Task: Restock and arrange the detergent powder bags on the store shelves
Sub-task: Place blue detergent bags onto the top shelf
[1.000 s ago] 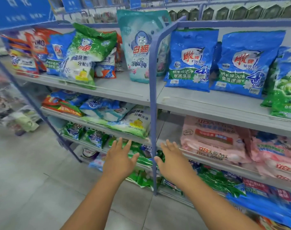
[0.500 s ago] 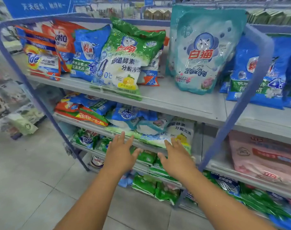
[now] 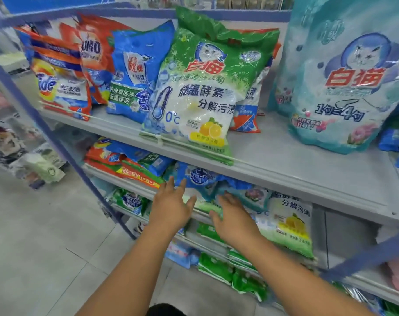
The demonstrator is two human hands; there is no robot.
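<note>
At the middle shelf (image 3: 216, 215), both hands reach with fingers spread, holding nothing: left hand (image 3: 171, 207) and right hand (image 3: 233, 218) near a blue bag (image 3: 200, 176).

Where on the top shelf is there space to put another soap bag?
The top shelf is bare between the green lemon bag and the big teal bag. Left of the green one, the blue bag and orange bags crowd together.

Both hands, left hand (image 3: 171, 207) and right hand (image 3: 233, 218), reach open-fingered toward blue bag (image 3: 200, 177).
</note>
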